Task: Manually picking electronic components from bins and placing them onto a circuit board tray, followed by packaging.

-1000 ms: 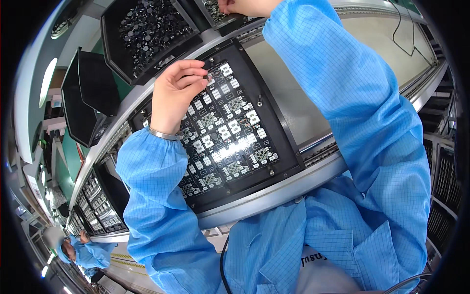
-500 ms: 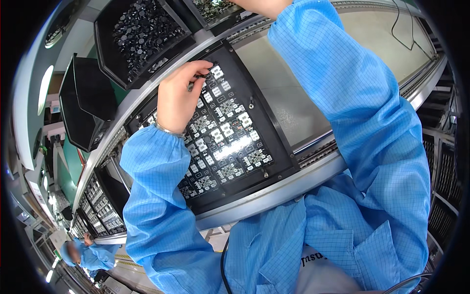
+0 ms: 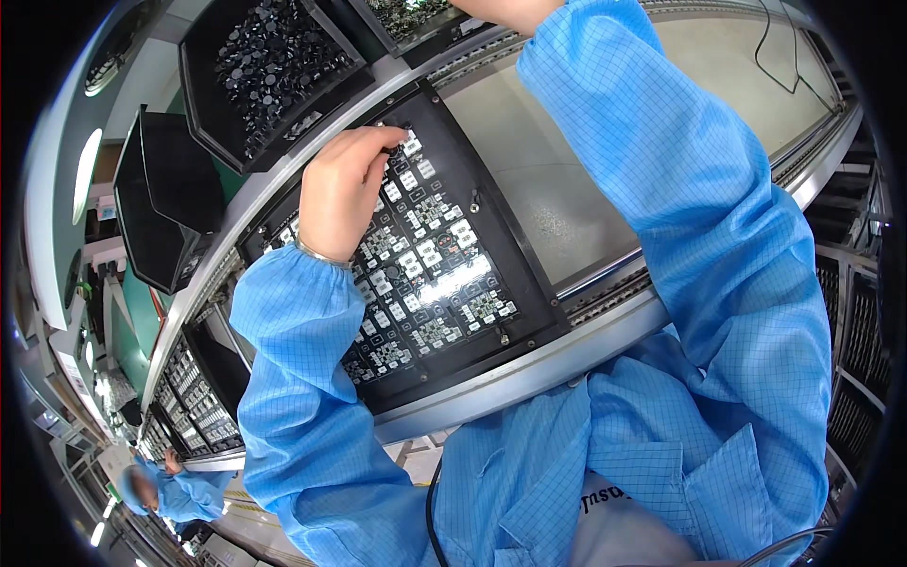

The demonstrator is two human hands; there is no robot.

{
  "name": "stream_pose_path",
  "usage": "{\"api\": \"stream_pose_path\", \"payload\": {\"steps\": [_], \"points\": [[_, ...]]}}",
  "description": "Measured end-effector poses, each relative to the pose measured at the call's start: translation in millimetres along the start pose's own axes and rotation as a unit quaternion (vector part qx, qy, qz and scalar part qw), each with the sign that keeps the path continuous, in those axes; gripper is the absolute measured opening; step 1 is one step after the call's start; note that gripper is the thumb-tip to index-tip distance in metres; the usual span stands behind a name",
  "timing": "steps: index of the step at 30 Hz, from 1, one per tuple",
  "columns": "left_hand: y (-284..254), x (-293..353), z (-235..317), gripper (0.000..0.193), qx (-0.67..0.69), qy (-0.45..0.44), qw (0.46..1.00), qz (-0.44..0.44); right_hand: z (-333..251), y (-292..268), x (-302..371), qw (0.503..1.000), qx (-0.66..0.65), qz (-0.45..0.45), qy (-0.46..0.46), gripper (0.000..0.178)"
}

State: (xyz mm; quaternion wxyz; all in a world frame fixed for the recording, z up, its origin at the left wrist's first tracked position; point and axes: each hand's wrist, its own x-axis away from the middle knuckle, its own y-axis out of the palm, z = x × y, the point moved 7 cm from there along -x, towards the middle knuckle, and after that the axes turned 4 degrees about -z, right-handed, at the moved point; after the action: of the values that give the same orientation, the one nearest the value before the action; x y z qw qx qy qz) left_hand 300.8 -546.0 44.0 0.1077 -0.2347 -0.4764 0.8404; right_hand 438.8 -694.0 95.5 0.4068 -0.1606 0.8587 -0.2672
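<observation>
My left hand point(image 3: 338, 197) is bent over the upper left part of a black carrier tray point(image 3: 496, 227) holding a circuit board point(image 3: 420, 260). Its fingers are drawn together, with the tips down at the board's far edge beside white square components point(image 3: 409, 177). Whatever lies under those fingertips is too small and too covered to name. My right hand point(image 3: 515, 11) reaches to the top edge of the view, close to a bin of small shiny metal parts point(image 3: 406, 17). Its fingers are cut off by the frame.
The tray rests on a conveyor with a metal front rail point(image 3: 472, 373). Behind it stand a black bin point(image 3: 213, 104) of small dark round parts and another black bin point(image 3: 165, 203). More boards point(image 3: 194, 402) lie down the line at left, near a co-worker in blue point(image 3: 184, 491).
The carrier tray with its board has slid slightly left along the conveyor. My left hand has shifted a little, its fingers now lower and closer together. The right arm has hardly moved.
</observation>
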Motion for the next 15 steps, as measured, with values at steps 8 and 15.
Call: {"api": "stream_pose_path", "payload": {"steps": [8, 15], "points": [[-1.3, 6.9, 2.8, 0.025, -0.002, 0.044, 0.999, -0.014, -5.7, 1.0, 2.8, 1.0, -0.002, -0.002, -0.007, 0.026], [-4.6, 3.7, 18.6, 0.025, -0.056, 0.038, 0.997, 0.035, -8.6, -12.5, 8.7, 0.999, -0.028, -0.016, 0.036, 0.024]]}}
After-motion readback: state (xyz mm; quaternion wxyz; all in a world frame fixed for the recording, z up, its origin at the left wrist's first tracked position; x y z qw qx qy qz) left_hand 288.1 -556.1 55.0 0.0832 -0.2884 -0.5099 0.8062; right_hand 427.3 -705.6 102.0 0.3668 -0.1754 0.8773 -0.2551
